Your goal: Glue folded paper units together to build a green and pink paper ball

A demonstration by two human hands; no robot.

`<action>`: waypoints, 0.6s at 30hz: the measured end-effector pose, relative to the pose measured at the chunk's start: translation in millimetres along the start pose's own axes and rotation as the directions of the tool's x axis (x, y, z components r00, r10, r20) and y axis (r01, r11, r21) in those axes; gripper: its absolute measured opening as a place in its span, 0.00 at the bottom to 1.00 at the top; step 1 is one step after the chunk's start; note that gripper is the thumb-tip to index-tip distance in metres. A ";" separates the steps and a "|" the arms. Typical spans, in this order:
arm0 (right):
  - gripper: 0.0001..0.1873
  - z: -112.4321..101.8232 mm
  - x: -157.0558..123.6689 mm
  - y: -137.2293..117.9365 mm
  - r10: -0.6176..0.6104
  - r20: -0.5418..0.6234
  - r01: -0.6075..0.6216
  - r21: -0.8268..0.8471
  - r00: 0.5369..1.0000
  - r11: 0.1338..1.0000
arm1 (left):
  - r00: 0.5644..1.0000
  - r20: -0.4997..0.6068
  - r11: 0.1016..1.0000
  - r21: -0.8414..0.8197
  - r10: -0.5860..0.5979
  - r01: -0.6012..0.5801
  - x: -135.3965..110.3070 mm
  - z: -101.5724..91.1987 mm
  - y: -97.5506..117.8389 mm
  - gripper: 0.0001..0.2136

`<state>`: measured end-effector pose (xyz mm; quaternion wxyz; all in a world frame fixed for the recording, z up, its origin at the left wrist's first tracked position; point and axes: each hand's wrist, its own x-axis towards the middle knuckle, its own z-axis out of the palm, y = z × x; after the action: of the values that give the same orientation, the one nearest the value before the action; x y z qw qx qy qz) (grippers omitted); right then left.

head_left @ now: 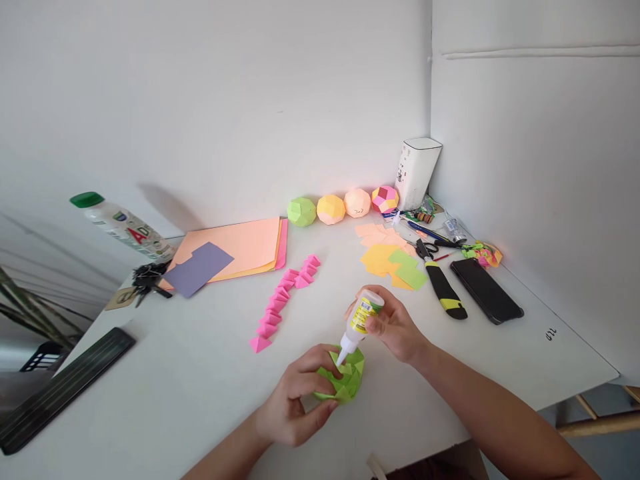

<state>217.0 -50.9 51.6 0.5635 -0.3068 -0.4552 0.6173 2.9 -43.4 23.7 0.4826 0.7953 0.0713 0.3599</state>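
At lower centre of the frame, the left hand [299, 398] grips a green paper model [353, 380]; the right hand [397, 328] holds a bottle [363, 315] tip-down. Light squeezing and a steady nozzle [349, 344] appear advisable.

A big red "A" [137, 235], followed by what I read as "D", stands on the tilted white plastic bottle with the green cap [125, 229]; its smaller print escapes me at this remove. A barcode [367, 305] marks the yellow-and-green label [364, 316] of the small whitish squeeze bottle [361, 320], the lettering too fine for me. Dark handwriting [359, 211] on the peach faceted paper ball [357, 201] resembles "7u7"; black characters [551, 335] on the white tabletop [530, 363] could be "220" or "720".
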 end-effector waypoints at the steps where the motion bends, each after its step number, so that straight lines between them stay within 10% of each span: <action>1: 0.18 0.1 0.0 -0.1 0.006 0.007 -0.006 -0.002 1.000 1.000 | 1.000 0.002 1.000 -0.005 0.003 -0.003 0.1 0.0 -0.1 0.11; 18: 0.19 -0.2 1.9 1.6 0.032 0.004 -0.032 0.065 0.999 0.997 | 0.999 -0.010 0.999 0.016 0.030 -0.030 2.9 0.0 1.4 0.07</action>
<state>216.2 -49.0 50.3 0.5625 -0.2945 -0.4308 0.6413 4.6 -42.8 26.3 0.4704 0.7982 0.0646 0.3707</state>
